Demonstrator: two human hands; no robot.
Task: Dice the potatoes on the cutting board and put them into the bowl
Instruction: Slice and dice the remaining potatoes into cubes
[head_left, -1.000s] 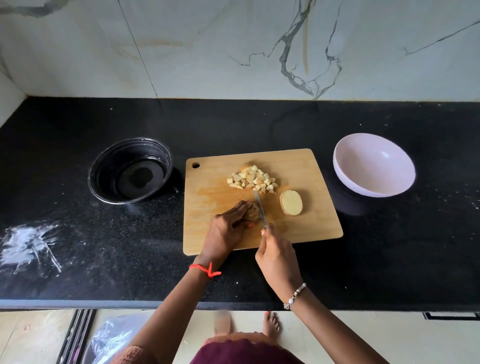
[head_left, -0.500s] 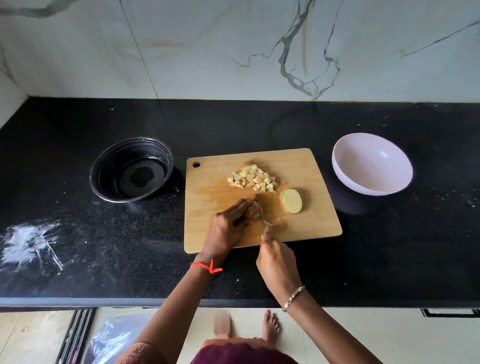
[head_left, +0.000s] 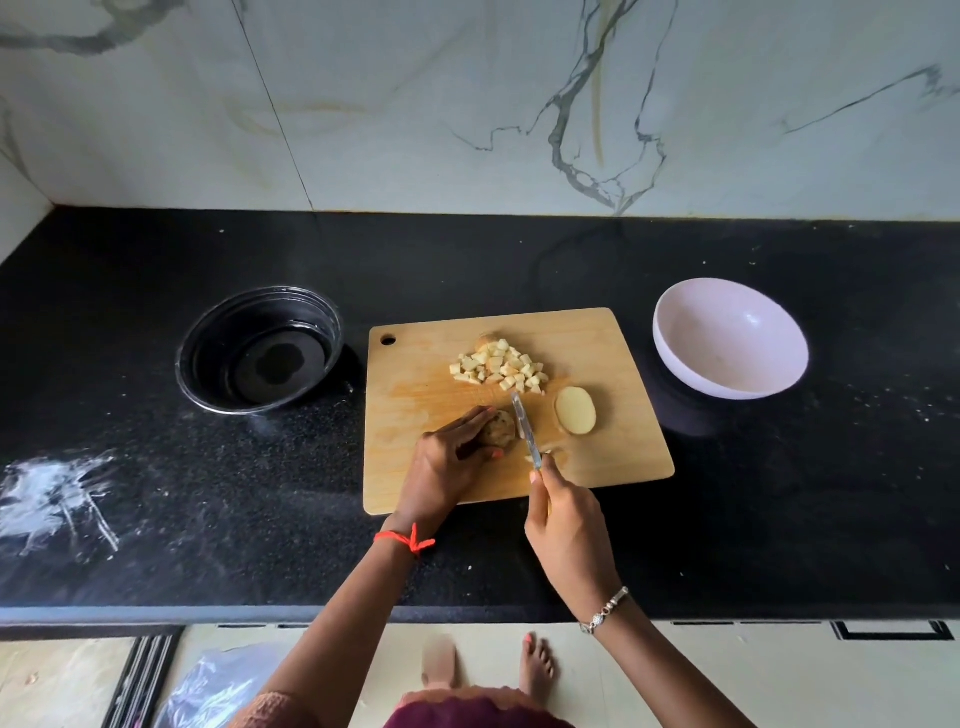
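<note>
Dicing is in hand. The left hand (head_left: 447, 462) has its grip clamped on a skin-on potato piece (head_left: 501, 428) near the middle of the cutting board (head_left: 415, 395). The right hand (head_left: 566, 525) has its grip closed round the knife (head_left: 524, 431), blade against that piece's right side. Diced cubes (head_left: 498, 366) are heaped at the far side, with a cut half (head_left: 575, 410) lying flat to their right. The bowl (head_left: 727, 338) on the table (head_left: 779, 493) holds no potato. In my judgement, the next move calls for a straight downward cut clear of the left fingertips.
</note>
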